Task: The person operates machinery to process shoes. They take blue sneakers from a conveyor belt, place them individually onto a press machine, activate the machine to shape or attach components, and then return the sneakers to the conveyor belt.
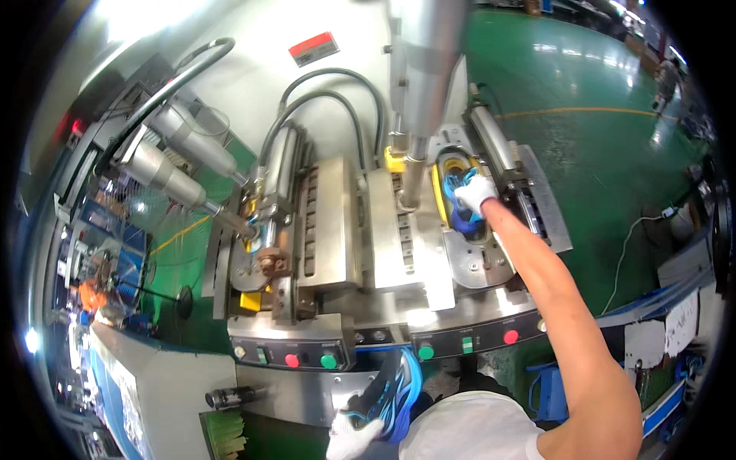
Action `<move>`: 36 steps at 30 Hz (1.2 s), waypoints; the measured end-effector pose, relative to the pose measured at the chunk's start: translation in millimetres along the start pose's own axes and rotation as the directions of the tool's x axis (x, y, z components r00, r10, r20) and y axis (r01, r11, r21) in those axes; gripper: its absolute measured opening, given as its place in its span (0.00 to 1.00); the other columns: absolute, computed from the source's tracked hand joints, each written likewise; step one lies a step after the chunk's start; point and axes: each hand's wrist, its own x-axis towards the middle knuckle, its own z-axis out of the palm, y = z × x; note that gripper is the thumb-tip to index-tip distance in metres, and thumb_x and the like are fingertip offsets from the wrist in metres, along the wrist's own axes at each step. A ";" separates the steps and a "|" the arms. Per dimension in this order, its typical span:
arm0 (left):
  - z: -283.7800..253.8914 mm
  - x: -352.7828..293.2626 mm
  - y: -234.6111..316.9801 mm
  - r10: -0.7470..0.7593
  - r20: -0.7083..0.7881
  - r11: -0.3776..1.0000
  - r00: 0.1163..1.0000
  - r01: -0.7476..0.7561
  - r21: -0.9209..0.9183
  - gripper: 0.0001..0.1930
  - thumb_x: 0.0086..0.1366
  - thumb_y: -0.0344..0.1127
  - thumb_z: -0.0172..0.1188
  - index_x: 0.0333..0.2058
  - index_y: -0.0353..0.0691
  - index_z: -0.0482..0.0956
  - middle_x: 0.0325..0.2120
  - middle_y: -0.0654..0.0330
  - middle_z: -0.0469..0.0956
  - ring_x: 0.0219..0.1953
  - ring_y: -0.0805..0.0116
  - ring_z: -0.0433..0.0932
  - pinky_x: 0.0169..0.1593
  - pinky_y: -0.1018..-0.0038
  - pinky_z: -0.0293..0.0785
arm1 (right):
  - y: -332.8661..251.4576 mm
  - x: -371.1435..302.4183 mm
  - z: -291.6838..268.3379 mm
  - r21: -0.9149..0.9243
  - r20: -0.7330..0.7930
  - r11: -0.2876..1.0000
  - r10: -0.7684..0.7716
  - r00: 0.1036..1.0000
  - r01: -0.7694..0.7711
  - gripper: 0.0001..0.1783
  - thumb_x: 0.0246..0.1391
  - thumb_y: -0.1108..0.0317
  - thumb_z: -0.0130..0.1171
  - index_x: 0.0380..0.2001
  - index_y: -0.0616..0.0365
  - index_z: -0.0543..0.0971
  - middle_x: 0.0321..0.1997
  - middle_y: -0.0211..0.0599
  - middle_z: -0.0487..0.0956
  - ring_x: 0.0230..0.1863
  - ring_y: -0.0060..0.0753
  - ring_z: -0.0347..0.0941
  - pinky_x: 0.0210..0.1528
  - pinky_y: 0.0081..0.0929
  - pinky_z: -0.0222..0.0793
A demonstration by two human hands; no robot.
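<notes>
My left hand [354, 438], in a white glove, is low in the view, its fingers closed on a black-and-blue shoe [405, 399] held in front of the machine. My right arm reaches far forward to the right-hand station. There my gloved right hand [477, 193] is closed on a blue shoe [464, 222] lying in a yellow-edged mould [438, 192]. The fingertips are partly hidden against the shoe. Bright steel blocks [392, 230] stand beside this mould.
A thick vertical cylinder [429, 69] rises left of my right hand. The left station [264, 253] has slanted cylinders and black hoses [337, 73]. Control panels [291, 349] with red and green buttons line the front edge. A blue stool [546, 391] stands at the right.
</notes>
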 end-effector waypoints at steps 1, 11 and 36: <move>-4.1 -35.5 -21.9 -0.058 -0.256 0.954 0.965 0.129 0.270 0.31 0.54 0.44 0.75 0.55 0.37 0.80 0.44 0.47 0.85 0.45 0.56 0.84 0.51 0.63 0.79 | 11.8 28.0 6.6 -0.120 -0.032 0.993 -0.012 0.999 0.008 0.32 0.45 0.54 0.68 0.48 0.68 0.81 0.52 0.63 0.82 0.56 0.56 0.79 0.57 0.41 0.76; 2.7 -88.5 -236.2 -0.298 -0.845 0.842 0.444 0.539 -0.014 0.43 0.55 0.35 0.71 0.67 0.30 0.61 0.55 0.39 0.75 0.57 0.44 0.77 0.62 0.57 0.72 | -3.1 53.1 -10.4 -0.323 0.221 0.919 -0.159 0.962 0.226 0.32 0.41 0.56 0.67 0.48 0.68 0.81 0.48 0.63 0.83 0.53 0.57 0.81 0.57 0.41 0.77; -93.1 -117.6 -324.2 -0.176 -0.218 0.939 0.960 0.231 0.256 0.50 0.60 0.59 0.64 0.74 0.42 0.54 0.70 0.44 0.64 0.70 0.44 0.66 0.72 0.53 0.60 | 26.4 -382.6 192.4 -0.636 0.358 0.473 -0.519 0.776 0.610 0.70 0.38 0.59 0.80 0.76 0.67 0.45 0.79 0.66 0.47 0.80 0.68 0.40 0.81 0.53 0.40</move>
